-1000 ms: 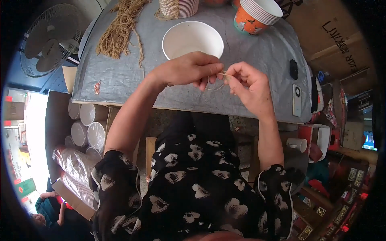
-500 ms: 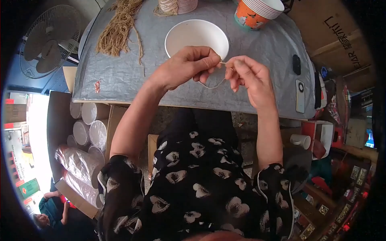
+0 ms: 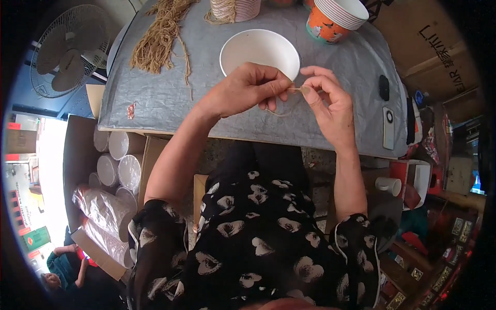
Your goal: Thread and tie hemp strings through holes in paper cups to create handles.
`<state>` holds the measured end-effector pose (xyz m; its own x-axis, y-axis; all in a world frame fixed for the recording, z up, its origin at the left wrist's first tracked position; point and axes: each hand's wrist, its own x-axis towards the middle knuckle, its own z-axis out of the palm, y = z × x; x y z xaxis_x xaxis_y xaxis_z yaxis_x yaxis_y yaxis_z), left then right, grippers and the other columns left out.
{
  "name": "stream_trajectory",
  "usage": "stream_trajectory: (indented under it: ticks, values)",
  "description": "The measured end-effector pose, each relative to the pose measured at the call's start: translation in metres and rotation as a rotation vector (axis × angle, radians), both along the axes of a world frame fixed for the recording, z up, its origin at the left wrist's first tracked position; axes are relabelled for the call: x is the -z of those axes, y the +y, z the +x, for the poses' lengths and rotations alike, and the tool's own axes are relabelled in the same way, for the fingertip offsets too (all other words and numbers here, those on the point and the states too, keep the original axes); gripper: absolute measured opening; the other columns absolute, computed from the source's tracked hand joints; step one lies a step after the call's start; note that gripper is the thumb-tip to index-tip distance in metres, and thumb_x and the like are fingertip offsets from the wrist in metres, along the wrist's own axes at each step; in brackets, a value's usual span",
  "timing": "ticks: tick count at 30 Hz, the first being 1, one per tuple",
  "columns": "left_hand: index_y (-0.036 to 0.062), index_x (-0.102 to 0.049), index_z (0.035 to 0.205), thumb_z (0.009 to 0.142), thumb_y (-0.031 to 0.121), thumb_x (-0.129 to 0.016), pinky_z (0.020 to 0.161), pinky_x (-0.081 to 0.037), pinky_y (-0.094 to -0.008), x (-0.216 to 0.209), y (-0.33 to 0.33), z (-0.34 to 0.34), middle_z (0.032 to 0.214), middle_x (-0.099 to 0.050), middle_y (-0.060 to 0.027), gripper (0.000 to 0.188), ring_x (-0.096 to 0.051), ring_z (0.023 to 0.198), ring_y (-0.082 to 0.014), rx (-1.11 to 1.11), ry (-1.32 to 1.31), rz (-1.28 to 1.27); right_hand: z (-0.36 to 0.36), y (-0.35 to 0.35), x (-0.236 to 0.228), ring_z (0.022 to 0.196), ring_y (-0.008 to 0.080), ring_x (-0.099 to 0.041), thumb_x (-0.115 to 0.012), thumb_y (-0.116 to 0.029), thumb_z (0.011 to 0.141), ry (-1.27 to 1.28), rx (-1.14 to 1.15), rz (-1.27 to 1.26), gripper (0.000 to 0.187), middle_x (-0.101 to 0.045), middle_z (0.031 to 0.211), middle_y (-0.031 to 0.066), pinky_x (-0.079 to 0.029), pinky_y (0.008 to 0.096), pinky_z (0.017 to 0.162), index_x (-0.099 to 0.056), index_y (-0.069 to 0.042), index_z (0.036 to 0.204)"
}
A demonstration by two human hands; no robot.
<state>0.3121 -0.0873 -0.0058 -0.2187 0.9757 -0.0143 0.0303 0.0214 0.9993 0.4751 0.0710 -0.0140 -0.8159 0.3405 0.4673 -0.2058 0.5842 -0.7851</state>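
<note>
Between my two hands runs a thin tan string (image 3: 281,114), with a short stretch taut between the fingertips and a loop hanging below. My left hand (image 3: 248,92) pinches it between thumb and forefinger. On the other side, my right hand (image 3: 329,103) grips the string at thumb and forefinger, its other fingers partly raised. Just behind the hands stands a white paper bowl (image 3: 253,49), partly covered by the left hand. A bundle of tan strings (image 3: 157,49) lies at the far left of the table, one strand trailing toward me.
The table (image 3: 170,111) has a grey cover. At its back are a string-wrapped stack of bowls (image 3: 245,9) and orange patterned bowls (image 3: 330,23). A phone (image 3: 388,129) and a black object (image 3: 384,88) lie right. A carton of wrapped bowls (image 3: 111,206) stands lower left; a fan (image 3: 70,51) is beyond.
My right fingers have spread and lifted somewhat, while thumb and forefinger stay on the string. The whole view has shifted slightly, moving the table's things a little right and down.
</note>
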Motion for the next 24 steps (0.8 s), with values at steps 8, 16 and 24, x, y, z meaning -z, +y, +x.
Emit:
stream_trajectory:
  ticks: [8, 16, 24]
  values:
    - [0.0047, -0.072, 0.107, 0.1, 0.025, -0.063, 0.058, -0.049, -0.0193, -0.004, -0.002, 0.0, 0.087, -0.071, -0.0009, 0.024, -0.063, 0.069, -0.0045, -0.018, 0.082, -0.005, -0.004, -0.014, -0.001, 0.066, 0.0055, -0.056, -0.055, -0.024, 0.104, -0.189, -0.049, -0.473, 0.024, -0.062, 0.079, -0.0002, -0.046, 0.0212, 0.058, -0.062, -0.002, 0.099]
    - [0.0024, -0.072, 0.11, 0.099, 0.021, -0.065, 0.065, -0.055, -0.0215, -0.005, -0.005, 0.003, 0.088, -0.071, -0.0022, 0.023, -0.066, 0.073, -0.0066, -0.059, 0.178, 0.001, -0.001, -0.016, -0.004, 0.06, 0.0019, -0.048, -0.058, -0.021, 0.103, -0.169, -0.033, -0.502, 0.019, -0.057, 0.073, -0.0031, -0.039, 0.0189, 0.053, -0.061, -0.003, 0.096]
    - [-0.0031, -0.069, 0.105, 0.099, 0.012, -0.064, 0.069, -0.058, -0.0237, 0.006, -0.009, 0.013, 0.082, -0.07, -0.0036, 0.017, -0.067, 0.073, -0.0083, -0.148, 0.069, 0.063, -0.003, -0.022, -0.008, 0.058, -0.0007, -0.04, -0.064, -0.016, 0.099, -0.104, -0.05, -0.62, 0.015, -0.052, 0.066, -0.0075, -0.029, 0.0177, 0.05, -0.065, -0.001, 0.096]
